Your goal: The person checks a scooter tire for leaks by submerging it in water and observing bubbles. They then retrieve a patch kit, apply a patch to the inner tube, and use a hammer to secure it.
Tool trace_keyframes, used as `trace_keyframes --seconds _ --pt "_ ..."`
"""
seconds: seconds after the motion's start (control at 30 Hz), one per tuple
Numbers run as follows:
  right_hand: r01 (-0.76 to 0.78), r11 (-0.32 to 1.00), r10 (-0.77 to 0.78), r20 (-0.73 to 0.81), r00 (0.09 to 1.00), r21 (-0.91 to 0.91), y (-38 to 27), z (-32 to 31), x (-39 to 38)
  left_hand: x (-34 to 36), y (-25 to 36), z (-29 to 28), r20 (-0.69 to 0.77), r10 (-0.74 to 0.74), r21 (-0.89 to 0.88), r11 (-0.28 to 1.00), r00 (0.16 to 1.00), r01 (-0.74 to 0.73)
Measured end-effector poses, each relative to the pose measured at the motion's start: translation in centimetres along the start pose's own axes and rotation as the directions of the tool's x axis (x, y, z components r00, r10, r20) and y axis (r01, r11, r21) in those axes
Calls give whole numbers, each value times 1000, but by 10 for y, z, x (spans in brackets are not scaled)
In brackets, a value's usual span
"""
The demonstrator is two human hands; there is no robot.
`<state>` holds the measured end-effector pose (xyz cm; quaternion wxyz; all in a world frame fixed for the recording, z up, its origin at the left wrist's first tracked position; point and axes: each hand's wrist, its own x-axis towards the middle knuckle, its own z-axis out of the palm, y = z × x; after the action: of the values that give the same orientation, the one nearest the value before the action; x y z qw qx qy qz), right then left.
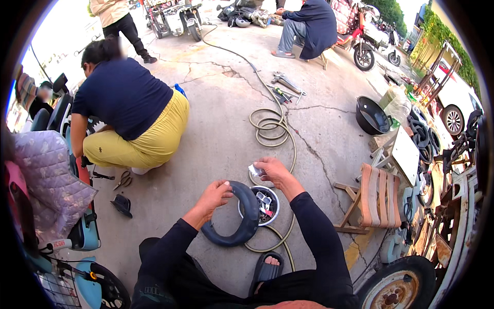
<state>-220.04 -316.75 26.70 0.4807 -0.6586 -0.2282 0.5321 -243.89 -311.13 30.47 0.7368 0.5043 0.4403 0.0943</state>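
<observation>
My left hand [215,199] grips the top left of a black inner tube [244,226], which hangs in a ring at the lower middle. A little to the right and higher, my right hand [274,172] pinches a small white object [254,170], perhaps a packet; its detail is too small to make out. Just below that hand, partly behind the tube, a round metal-rimmed bowl [274,209] holds several small tools and parts [264,200]. A long hose [286,238] loops on the concrete around the bowl.
A crouching person [126,100] works at a scooter on the left, by scissors [123,180]. At right stand a folding stool [380,198], black basin [371,117] and wheel [396,288]. Tools [288,86] lie ahead, with a seated person [314,31], standing person [114,11] and parked scooters beyond.
</observation>
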Motion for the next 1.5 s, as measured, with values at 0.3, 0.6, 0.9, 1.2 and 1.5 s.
trace_keyframes --seconds 0.3,0.6,0.9,1.2,1.5 --pt "393 920 -372 300 878 -9 -60 103 -22 -15 35 -21 -125 389 -188 894 913 -406" --pt "459 888 -441 304 844 13 -91 133 -34 -36 63 -54 -252 413 -109 887 875 -450" --pt "583 811 -576 248 779 52 -84 143 -34 -29 73 -62 -312 357 -292 845 880 -447" --pt "567 823 -547 216 809 -39 -86 139 -34 -35 73 -66 -290 354 -121 908 889 -401" --pt "584 804 -568 145 810 -116 -92 144 -45 -34 77 -63 -341 400 -61 893 851 -445"
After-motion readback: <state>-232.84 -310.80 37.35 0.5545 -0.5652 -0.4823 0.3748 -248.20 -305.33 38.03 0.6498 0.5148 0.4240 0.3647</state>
